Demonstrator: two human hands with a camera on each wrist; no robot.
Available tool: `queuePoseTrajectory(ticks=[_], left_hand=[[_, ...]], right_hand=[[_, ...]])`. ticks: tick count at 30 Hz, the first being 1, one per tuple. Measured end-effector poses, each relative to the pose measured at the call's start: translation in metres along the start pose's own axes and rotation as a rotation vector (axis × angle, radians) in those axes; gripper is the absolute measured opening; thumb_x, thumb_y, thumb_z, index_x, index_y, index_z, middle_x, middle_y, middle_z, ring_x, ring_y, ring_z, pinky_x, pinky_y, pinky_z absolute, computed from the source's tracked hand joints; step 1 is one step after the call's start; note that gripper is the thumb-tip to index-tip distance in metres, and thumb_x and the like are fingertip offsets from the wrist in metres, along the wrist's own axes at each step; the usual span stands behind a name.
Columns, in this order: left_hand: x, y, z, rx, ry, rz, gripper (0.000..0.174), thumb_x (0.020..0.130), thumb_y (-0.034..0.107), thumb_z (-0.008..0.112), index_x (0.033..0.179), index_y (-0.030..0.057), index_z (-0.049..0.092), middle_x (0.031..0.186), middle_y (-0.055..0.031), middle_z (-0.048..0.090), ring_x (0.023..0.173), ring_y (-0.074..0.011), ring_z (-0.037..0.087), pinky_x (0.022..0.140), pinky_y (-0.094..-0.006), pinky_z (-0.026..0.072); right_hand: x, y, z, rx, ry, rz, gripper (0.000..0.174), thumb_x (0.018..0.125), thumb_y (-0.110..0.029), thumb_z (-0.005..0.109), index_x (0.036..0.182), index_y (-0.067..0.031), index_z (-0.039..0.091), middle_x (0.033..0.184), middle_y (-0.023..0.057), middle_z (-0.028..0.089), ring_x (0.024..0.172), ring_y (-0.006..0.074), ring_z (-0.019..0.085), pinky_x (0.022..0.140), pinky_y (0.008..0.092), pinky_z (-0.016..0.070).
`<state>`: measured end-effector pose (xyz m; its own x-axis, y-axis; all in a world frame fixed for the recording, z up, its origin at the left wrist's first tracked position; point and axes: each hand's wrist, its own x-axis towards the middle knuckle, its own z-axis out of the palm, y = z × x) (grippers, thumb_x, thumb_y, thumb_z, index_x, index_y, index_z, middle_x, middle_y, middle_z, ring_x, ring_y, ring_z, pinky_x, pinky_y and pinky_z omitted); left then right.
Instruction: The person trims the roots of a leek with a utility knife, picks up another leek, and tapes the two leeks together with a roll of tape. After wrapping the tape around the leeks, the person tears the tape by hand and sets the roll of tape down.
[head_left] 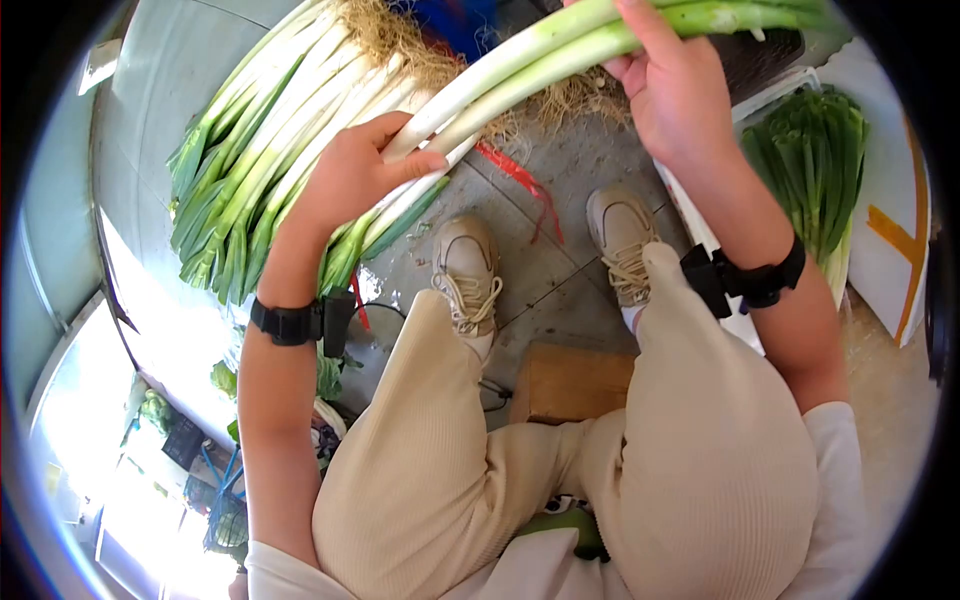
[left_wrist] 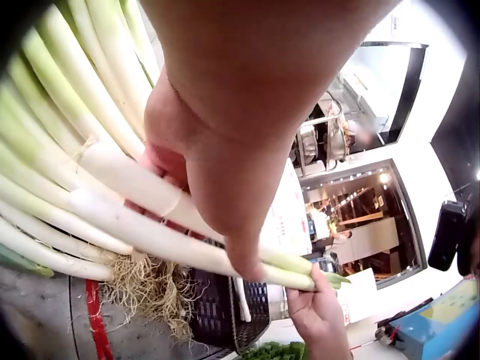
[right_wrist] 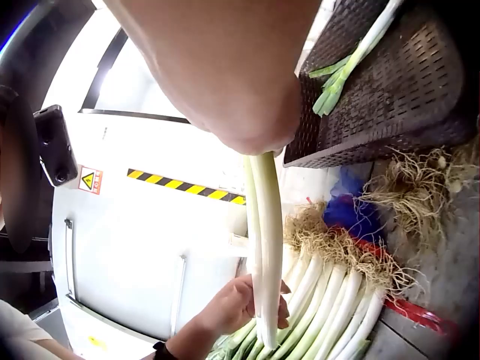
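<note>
Two long leeks (head_left: 520, 85) stretch between my hands, in front of my knees. My left hand (head_left: 350, 170) holds their white ends, thumb on one side and fingers on the other. Farther along, my right hand (head_left: 680, 95) grips the greener part, with its thumb across the stalks. The held white ends show no roots in the right wrist view. Beside and below the left hand lies a big pile of leeks (head_left: 265, 150), their white stalks ending in tangled roots (head_left: 375, 35). In the left wrist view the right hand (left_wrist: 319, 315) appears at the far end of the stalks.
A dark plastic crate (right_wrist: 390, 90) has a leek in it. At the right, a white foam box (head_left: 690, 210) stands near a bundle of green leaves (head_left: 810, 160). Red tape (head_left: 520, 180) and loose roots (head_left: 570, 100) lie on the floor, and a brown box (head_left: 575, 382) sits between my legs.
</note>
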<state>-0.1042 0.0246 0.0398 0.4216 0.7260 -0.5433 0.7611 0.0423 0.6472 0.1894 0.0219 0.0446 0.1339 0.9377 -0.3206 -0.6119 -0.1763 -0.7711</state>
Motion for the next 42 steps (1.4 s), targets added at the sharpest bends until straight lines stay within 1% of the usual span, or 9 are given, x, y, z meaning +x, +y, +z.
queuePoseTrajectory(ticks=[2,5,10,15,19,21,26,32,42], left_hand=[[0.006,-0.008,-0.008,-0.245,-0.147,0.003,0.055,0.098,0.052,0.056,0.107,-0.0014,0.067,0.085,-0.0019,0.064,0.081,-0.0114,0.053,0.078,-0.0305,0.0469],[0.009,-0.002,-0.01,-0.387,-0.188,-0.053,0.066,0.101,0.059,0.044,0.112,-0.0017,0.068,0.094,-0.0057,0.065,0.088,-0.0135,0.055,0.086,-0.0287,0.0457],[0.028,-0.004,-0.011,-0.263,-0.316,0.07,0.067,0.1,0.06,0.045,0.115,-0.0002,0.068,0.102,-0.01,0.068,0.088,-0.014,0.058,0.084,-0.0299,0.047],[0.042,0.007,0.001,-0.549,-0.421,0.089,0.064,0.097,0.058,0.053,0.124,0.0011,0.062,0.106,-0.0123,0.069,0.089,-0.0162,0.066,0.079,-0.0299,0.0558],[0.048,0.031,0.002,-0.506,-0.401,0.135,0.072,0.091,0.053,0.064,0.14,0.0034,0.047,0.113,-0.0159,0.068,0.1,-0.0239,0.068,0.085,-0.0354,0.0588],[0.052,0.036,-0.001,-0.518,-0.438,0.123,0.066,0.089,0.04,0.069,0.141,0.0063,0.047,0.115,-0.0139,0.068,0.101,-0.0211,0.068,0.084,-0.0338,0.059],[0.056,0.053,0.003,-0.408,-0.551,-0.034,0.047,0.089,0.019,0.068,0.132,0.0051,0.057,0.098,-0.0081,0.069,0.086,-0.0134,0.068,0.071,-0.0277,0.0566],[0.06,0.045,0.017,-0.419,-0.446,0.078,0.03,0.087,0.014,0.065,0.115,0.0024,0.064,0.075,-0.0013,0.059,0.062,-0.0096,0.058,0.059,-0.0257,0.0507],[0.051,0.047,0.023,-0.439,-0.432,0.083,0.029,0.081,0.009,0.059,0.109,0.0005,0.062,0.07,-0.0033,0.057,0.056,-0.011,0.056,0.054,-0.0268,0.0487]], right_hand=[[0.002,-0.001,0.0,0.008,-0.016,-0.005,0.024,0.1,-0.018,0.059,0.111,0.003,0.058,0.107,0.0147,0.065,0.102,0.0247,0.066,0.091,0.0386,0.0538],[0.004,-0.001,-0.004,-0.052,-0.007,0.012,0.022,0.099,-0.018,0.06,0.11,0.0019,0.058,0.103,0.0133,0.066,0.098,0.023,0.066,0.085,0.0364,0.054],[0.005,-0.002,-0.003,-0.055,0.062,0.016,0.021,0.1,-0.018,0.059,0.109,0.0008,0.059,0.102,0.0126,0.067,0.095,0.0216,0.066,0.08,0.0333,0.0531],[0.006,-0.003,-0.005,-0.035,-0.002,0.0,0.021,0.099,-0.017,0.06,0.11,0.0004,0.057,0.105,0.0131,0.067,0.099,0.0229,0.066,0.081,0.0346,0.0542],[0.006,-0.004,-0.002,-0.031,0.033,-0.033,0.021,0.099,-0.017,0.06,0.11,0.0004,0.057,0.105,0.0136,0.066,0.1,0.0239,0.067,0.085,0.0366,0.0552],[0.007,-0.004,-0.004,-0.024,0.027,-0.004,0.021,0.099,-0.017,0.06,0.11,0.0006,0.057,0.105,0.0137,0.066,0.1,0.0245,0.067,0.088,0.0377,0.0554],[0.008,-0.002,-0.008,-0.046,-0.026,-0.038,0.021,0.1,-0.017,0.06,0.11,0.0009,0.056,0.105,0.0136,0.066,0.101,0.0243,0.067,0.087,0.0377,0.0554],[0.004,-0.003,-0.01,-0.06,-0.007,-0.039,0.021,0.1,-0.018,0.059,0.11,0.0003,0.056,0.105,0.0125,0.066,0.103,0.0245,0.067,0.086,0.0377,0.0554],[-0.002,-0.01,-0.019,-0.057,-0.046,0.02,0.024,0.1,-0.018,0.059,0.117,-0.0006,0.055,0.11,0.0123,0.063,0.108,0.0263,0.065,0.09,0.0386,0.0546]])
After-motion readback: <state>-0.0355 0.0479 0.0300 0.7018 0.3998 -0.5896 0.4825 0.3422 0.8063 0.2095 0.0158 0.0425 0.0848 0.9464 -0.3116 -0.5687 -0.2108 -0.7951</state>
